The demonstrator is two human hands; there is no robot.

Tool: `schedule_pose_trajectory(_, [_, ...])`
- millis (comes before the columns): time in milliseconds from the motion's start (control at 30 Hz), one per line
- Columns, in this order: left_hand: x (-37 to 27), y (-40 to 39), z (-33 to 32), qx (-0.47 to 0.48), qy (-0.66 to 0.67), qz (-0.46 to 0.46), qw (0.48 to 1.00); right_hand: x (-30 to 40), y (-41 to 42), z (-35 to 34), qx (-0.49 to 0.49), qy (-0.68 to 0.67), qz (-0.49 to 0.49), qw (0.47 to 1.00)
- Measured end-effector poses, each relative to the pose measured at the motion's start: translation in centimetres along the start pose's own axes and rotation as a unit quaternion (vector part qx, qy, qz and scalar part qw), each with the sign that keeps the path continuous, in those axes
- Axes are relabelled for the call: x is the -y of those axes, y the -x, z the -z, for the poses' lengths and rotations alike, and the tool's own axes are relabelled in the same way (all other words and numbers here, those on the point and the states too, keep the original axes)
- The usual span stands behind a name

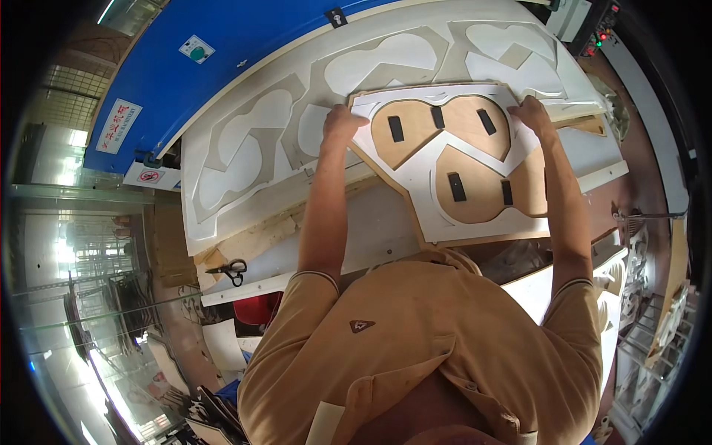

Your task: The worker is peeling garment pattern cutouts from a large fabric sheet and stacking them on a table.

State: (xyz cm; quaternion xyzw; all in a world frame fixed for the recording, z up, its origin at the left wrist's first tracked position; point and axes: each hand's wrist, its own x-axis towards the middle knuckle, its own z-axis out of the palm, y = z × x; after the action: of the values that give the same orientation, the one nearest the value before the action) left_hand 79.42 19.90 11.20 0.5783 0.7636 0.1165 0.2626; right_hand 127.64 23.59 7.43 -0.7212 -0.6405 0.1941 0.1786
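Observation:
My left hand (343, 127) grips the upper left edge of a plywood cutting die (484, 214), thumb on top. At its upper right edge, my right hand (531, 115) holds the same board. White sheet material (414, 175) covers the die around two curved, notched plywood areas, which carry several black pads (395, 128). The board is close to my chest, partly over the machine bed; whether it rests there I cannot tell. Beyond it lies a white sheet (384, 53) with several similar curved shapes cut in it, over a grey backing. My right forearm hides part of the die.
A blue press (222, 33) with a green button (197, 53) spans the far side. Black-handled scissors (231, 271) lie at the bed's near left corner. A control box (598, 33) with lit lamps stands far right. White cut sheets (609, 295) are stacked beside my right elbow.

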Motion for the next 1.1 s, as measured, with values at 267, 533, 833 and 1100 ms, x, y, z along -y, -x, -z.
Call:
schedule_pose_trajectory(267, [1.3,-1.0,-2.1,-0.112,-0.049,-0.078,0.989,-0.1,-0.1,-0.4,-0.003,-0.016,0.019,1.0])
schedule_pose_trajectory(533, [1.6,-1.6,-2.8,-0.105,0.019,-0.073,0.992,1.7,0.6,1.1,0.007,0.014,0.042,0.999])
schedule_pose_trajectory(833, [3.5,-4.4,-2.2,-0.023,0.037,-0.087,0.995,-0.5,1.2,-0.7,-0.1,-0.004,0.179,0.979])
schedule_pose_trajectory(1100, [0.5,-1.4,0.6,-0.006,-0.06,-0.018,0.998,3.7,5.0,0.2,-0.131,-0.067,0.184,0.972])
